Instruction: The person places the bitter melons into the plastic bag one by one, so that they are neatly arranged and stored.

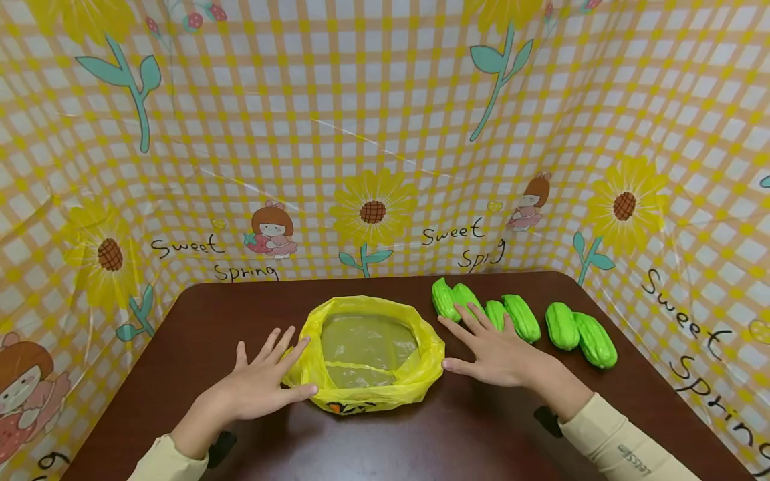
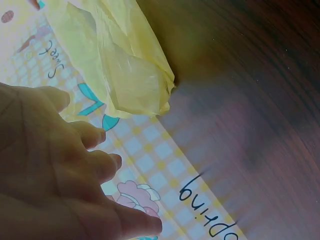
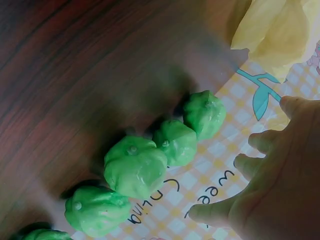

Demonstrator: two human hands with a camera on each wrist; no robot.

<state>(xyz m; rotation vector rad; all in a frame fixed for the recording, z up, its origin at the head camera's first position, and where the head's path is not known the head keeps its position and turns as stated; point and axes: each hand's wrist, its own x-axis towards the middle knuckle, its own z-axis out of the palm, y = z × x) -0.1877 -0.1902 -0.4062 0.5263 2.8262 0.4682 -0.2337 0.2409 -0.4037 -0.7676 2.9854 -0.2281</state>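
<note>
A yellow plastic bag [image 1: 427, 374] sits on the table with its mouth spread wide, and the see-through inside faces up. At its left side is my left hand [image 1: 255, 386], fingers spread, the thumb and index fingertip overlapping the rim. To the right of the bag my right hand [image 1: 499, 354] has its fingers spread too, thumb tip close by the bag's edge. Neither hand grips anything. Several bright green, ribbed gourds lie beyond and right of the right hand, among them a gourd [image 1: 521, 318] and an outer gourd [image 1: 595, 341]. The right fingers partly hide some of them.
The dark brown wooden table [image 1: 361, 447] is enclosed at the back and sides by a checked cloth [image 1: 385, 140] with sunflowers and lettering. The gourds stand in a loose row along the table's back right part.
</note>
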